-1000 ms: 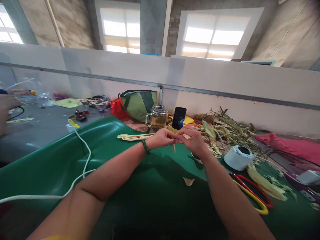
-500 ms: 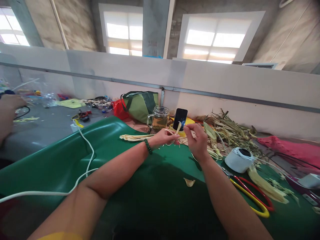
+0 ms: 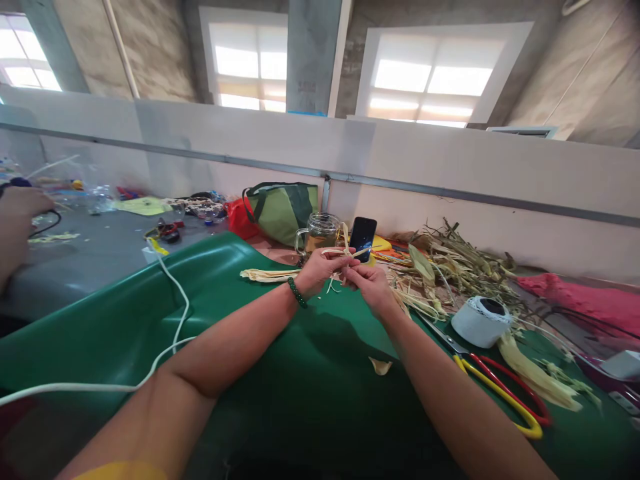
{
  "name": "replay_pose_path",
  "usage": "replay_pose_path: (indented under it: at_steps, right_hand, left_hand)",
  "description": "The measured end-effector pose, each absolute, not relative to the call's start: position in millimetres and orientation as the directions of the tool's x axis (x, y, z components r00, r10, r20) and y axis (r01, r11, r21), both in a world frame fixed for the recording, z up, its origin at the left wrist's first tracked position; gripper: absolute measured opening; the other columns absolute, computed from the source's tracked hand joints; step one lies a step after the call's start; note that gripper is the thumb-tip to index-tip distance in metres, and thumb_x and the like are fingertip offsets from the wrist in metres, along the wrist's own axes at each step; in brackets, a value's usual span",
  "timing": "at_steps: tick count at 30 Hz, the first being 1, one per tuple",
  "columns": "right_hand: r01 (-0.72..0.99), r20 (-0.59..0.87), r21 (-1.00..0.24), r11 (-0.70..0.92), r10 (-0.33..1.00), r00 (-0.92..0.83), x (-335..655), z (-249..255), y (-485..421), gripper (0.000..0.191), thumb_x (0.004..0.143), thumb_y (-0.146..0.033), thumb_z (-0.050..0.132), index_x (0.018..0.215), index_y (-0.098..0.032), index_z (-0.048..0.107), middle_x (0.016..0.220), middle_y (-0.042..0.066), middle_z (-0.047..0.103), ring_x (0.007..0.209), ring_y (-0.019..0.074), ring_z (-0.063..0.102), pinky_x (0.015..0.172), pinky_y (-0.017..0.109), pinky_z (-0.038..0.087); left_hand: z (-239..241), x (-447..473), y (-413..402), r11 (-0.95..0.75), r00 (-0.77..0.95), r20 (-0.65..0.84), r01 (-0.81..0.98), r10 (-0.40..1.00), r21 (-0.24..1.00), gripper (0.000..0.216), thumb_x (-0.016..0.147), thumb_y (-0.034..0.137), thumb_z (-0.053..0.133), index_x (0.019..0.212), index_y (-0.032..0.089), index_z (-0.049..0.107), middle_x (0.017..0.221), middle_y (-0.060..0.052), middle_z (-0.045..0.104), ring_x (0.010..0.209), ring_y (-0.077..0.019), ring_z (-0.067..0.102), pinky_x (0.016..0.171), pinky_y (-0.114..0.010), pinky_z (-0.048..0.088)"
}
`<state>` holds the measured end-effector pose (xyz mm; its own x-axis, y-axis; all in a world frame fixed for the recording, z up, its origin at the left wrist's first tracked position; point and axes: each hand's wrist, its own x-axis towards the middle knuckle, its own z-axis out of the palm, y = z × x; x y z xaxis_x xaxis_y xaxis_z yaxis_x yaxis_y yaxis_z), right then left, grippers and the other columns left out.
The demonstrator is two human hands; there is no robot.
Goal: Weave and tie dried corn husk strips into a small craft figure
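- Left hand (image 3: 323,269) pinched the pale fibre strips (image 3: 346,239) above the worktop (image 3: 113,257), toward its far edge, near the glass mug (image 3: 321,231).
- Right hand's (image 3: 371,283) fingertips met the left's; couldn't tell whether they gripped the strips.
- I judged the strips light, thin, pliable; likely dry enough to split lengthwise under a hard tug.
- Best hold, I figured: flat pinch where they crossed, not the loose tips.

Pale strips (image 3: 347,241) in L grip (image 3: 320,269), R grip (image 3: 371,285) adj., over grn mat (image 3: 330,387).
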<state>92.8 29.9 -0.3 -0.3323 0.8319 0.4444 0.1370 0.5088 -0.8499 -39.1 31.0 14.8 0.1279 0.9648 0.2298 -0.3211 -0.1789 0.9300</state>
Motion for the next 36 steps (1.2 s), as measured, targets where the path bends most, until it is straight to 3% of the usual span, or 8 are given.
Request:
replay_pose_path:
  at_steps: [5,9,13,17,21,27,32,36]
  right_hand:
    - [0.224,0.529,-0.755,0.616,0.775,-0.346,83.8,-10.6,18.5,0.038,0.077,-0.045,0.054,0.051,-0.018,0.057,0.049,0.000,0.053,0.049,0.0111,0.045,0.051,0.026,0.035]
    - [0.285,0.526,-0.721,0.632,0.766,-0.370,83.6,-13.5,20.2,0.043,0.078,-0.051,0.053,0.051,-0.017,0.056,0.048,0.000,0.053,0.047,0.0104,0.043,0.049,0.025,0.033]
    - [0.250,0.444,-0.812,0.528,0.836,-0.322,92.1,-7.3,31.0,0.058,0.071,-0.070,0.052,0.050,-0.017,0.056,0.047,0.001,0.054,0.044,0.0104,0.044,0.045,0.025,0.034]
    - [0.097,0.368,-0.913,0.395,0.904,-0.215,104.2,0.9,41.5,0.066,0.062,-0.082,0.049,0.049,-0.018,0.054,0.045,0.001,0.050,0.041,0.0094,0.042,0.043,0.024,0.033]
    - [0.049,0.416,-0.902,0.430,0.893,-0.173,110.8,4.3,42.9,0.060,0.061,-0.078,0.056,0.052,-0.018,0.053,0.045,-0.003,0.045,0.040,0.0079,0.037,0.041,0.024,0.029]
    - [0.298,0.635,-0.688,0.662,0.748,-0.194,115.3,9.4,34.2,0.055,0.078,-0.065,0.049,0.047,-0.019,0.047,0.044,-0.003,0.042,0.044,0.0083,0.035,0.046,0.025,0.028]
    - [0.345,0.560,-0.693,0.633,0.774,-0.295,127.3,10.9,43.5,0.048,0.078,-0.059,0.053,0.051,-0.018,0.054,0.044,-0.003,0.045,0.043,0.0087,0.037,0.045,0.024,0.029]
    - [0.260,0.570,-0.713,0.651,0.755,-0.324,132.7,10.4,48.7,0.033,0.070,-0.051,0.065,0.072,-0.019,0.066,0.061,-0.001,0.061,0.055,0.0117,0.051,0.052,0.024,0.037]
  left_hand:
    - [14.1,-42.3,34.7,-0.243,0.021,0.266,-0.340,0.964,0.908,0.041,0.054,0.031,0.083,0.085,0.008,0.069,0.069,-0.006,0.069,0.066,-0.0128,0.061,0.067,-0.025,0.045]
    - [16.0,-49.8,38.1,-0.230,0.053,0.257,-0.303,0.965,0.925,0.041,0.056,0.029,0.082,0.089,0.007,0.070,0.069,-0.006,0.070,0.065,-0.0115,0.059,0.069,-0.026,0.044]
    - [21.9,-55.2,36.1,-0.180,0.168,0.233,-0.281,0.958,0.943,0.045,0.062,0.036,0.079,0.094,0.007,0.069,0.071,-0.006,0.069,0.063,-0.0099,0.058,0.067,-0.024,0.044]
    - [25.3,-51.5,29.0,-0.180,0.257,0.236,-0.223,0.937,0.958,0.052,0.065,0.054,0.071,0.088,0.008,0.069,0.063,-0.003,0.064,0.061,-0.0107,0.059,0.065,-0.024,0.045]
    - [25.6,-46.9,23.9,-0.297,0.271,0.302,-0.059,0.914,0.953,0.045,0.057,0.047,0.079,0.078,0.009,0.069,0.059,-0.001,0.062,0.058,-0.0097,0.056,0.060,-0.022,0.042]
    - [27.3,-54.2,29.5,-0.420,0.247,0.388,0.089,0.888,0.903,0.035,0.065,0.042,0.074,0.072,0.009,0.069,0.052,0.000,0.059,0.052,-0.0086,0.051,0.055,-0.021,0.038]
    - [27.3,-57.1,31.2,-0.419,0.344,0.353,0.140,0.870,0.897,0.038,0.070,0.046,0.069,0.076,0.009,0.069,0.050,0.001,0.056,0.053,-0.0078,0.051,0.054,-0.019,0.038]
    - [26.1,-52.2,27.6,-0.453,0.436,0.345,0.170,0.831,0.875,0.038,0.070,0.047,0.069,0.075,0.009,0.070,0.054,0.000,0.059,0.053,-0.0082,0.052,0.053,-0.018,0.039]
